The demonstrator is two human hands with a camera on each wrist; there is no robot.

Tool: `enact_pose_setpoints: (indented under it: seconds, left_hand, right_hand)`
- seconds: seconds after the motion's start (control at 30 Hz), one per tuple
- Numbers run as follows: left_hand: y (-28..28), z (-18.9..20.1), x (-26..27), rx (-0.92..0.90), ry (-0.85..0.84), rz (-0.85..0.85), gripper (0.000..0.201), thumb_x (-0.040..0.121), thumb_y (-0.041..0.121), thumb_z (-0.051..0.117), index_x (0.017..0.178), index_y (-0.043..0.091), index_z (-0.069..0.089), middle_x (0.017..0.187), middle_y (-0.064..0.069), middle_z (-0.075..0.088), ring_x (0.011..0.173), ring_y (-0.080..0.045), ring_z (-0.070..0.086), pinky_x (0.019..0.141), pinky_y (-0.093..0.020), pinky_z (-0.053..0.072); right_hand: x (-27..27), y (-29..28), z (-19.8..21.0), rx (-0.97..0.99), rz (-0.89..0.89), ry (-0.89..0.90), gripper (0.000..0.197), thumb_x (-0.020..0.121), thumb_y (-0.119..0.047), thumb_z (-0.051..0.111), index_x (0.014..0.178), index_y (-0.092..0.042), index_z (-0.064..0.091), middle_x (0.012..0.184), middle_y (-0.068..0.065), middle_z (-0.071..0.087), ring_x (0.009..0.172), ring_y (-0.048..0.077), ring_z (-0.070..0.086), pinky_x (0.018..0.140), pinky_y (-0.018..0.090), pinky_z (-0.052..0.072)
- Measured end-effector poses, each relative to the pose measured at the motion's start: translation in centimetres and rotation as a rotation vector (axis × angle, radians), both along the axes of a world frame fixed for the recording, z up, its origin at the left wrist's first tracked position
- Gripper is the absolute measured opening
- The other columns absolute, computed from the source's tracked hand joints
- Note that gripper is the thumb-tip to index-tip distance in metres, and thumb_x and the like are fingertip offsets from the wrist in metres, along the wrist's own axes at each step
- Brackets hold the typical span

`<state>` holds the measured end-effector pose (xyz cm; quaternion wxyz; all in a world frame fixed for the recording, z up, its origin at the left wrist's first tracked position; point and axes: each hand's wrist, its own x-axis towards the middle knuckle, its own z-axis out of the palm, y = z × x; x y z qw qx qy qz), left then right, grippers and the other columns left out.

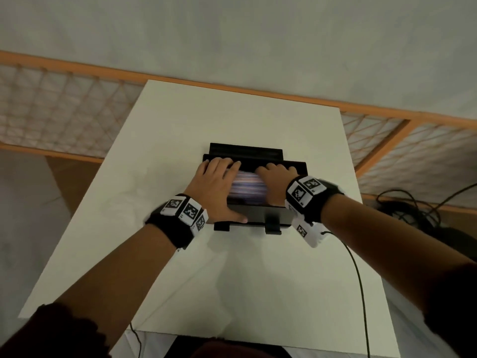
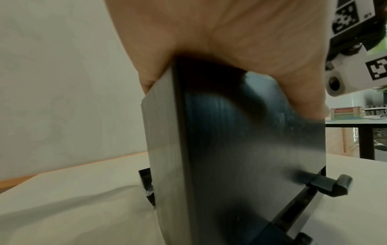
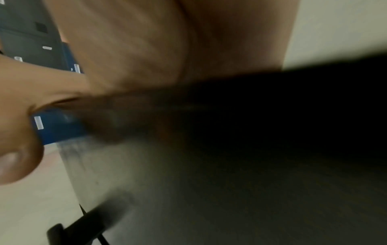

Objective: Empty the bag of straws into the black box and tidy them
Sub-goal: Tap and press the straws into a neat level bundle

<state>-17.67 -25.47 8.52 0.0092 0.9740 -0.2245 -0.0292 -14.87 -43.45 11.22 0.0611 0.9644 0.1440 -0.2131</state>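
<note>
The black box (image 1: 260, 214) stands in the middle of the white table (image 1: 160, 140). Coloured straws (image 1: 245, 188) lie inside it, blurred, between my two hands. My left hand (image 1: 219, 184) lies across the box's left end, with its fingers reaching the far rim and its thumb along the front wall. The left wrist view shows that hand (image 2: 240, 41) clasped over a top corner of the box (image 2: 240, 157). My right hand (image 1: 277, 184) spans the right end with its fingers curled at the far rim. The straw bag is not in view.
The box's lid (image 1: 245, 151) stands open behind it. Two black clips (image 1: 272, 228) jut out at the front. A cable (image 1: 358, 280) runs from my right wrist over the table's near right part. An orange-framed mesh fence (image 1: 64, 109) stands beyond the table.
</note>
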Motion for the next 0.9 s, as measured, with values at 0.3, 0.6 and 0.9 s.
enact_pose_setpoints:
  seconds: [0.3,0.6,0.9]
  left_hand:
    - [-0.2,0.5,0.0,-0.073,-0.064,0.004,0.12,0.057,0.08,0.058,0.148,0.013,0.017,0.147,-0.006,0.028,0.138,-0.026,0.024,0.118,-0.047,0.012]
    - [-1.1,-0.5,0.2,-0.171,0.014,-0.012,0.125,0.059,0.075,0.065,0.15,0.01,0.009,0.152,-0.009,0.02,0.143,-0.027,0.013,0.12,-0.043,0.011]
    - [1.0,1.1,0.1,-0.606,0.065,0.236,0.104,0.075,0.077,0.045,0.15,0.014,0.009,0.159,-0.003,0.004,0.147,-0.019,-0.001,0.119,-0.04,0.003]
  right_hand:
    - [-1.3,-1.3,0.2,0.29,-0.026,-0.193,0.079,0.072,-0.04,0.069,0.139,-0.023,0.031,0.135,0.006,0.039,0.125,0.029,0.037,0.108,0.046,0.027]
    - [-0.4,-0.8,-0.4,0.211,-0.124,-0.001,0.074,0.077,-0.029,0.067,0.14,-0.023,0.029,0.135,0.008,0.039,0.127,0.032,0.038,0.107,0.05,0.03]
    - [-2.0,-2.9,0.8,0.57,-0.196,-0.198,0.08,0.072,-0.043,0.073,0.139,-0.023,0.035,0.138,0.007,0.041,0.129,0.029,0.038,0.112,0.046,0.026]
